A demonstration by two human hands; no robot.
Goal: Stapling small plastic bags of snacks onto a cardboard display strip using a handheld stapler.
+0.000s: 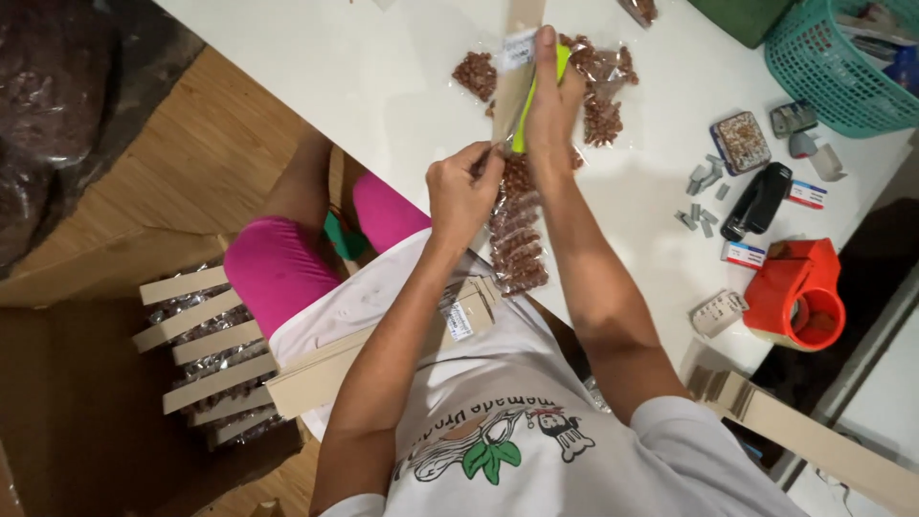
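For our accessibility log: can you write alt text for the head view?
Seen from above, a person's left hand and right hand hold a long clear bag of brown nuts by its cardboard header, with a lime-green tool in the right. A black stapler and red tape dispenser lie on the white table.

Green tool (532,105) mostly hidden behind right hand (550,105); kind unclear, maybe a stapler. Cardboard strip (522,38) cut off at top edge. Left hand (462,191) fingertips hide the bag (517,230) top. Teal basket (842,67) cropped at right corner, contents too blurred. Small packet (639,10) cut by top edge. Dark sack (48,115) at left cropped, blurry.
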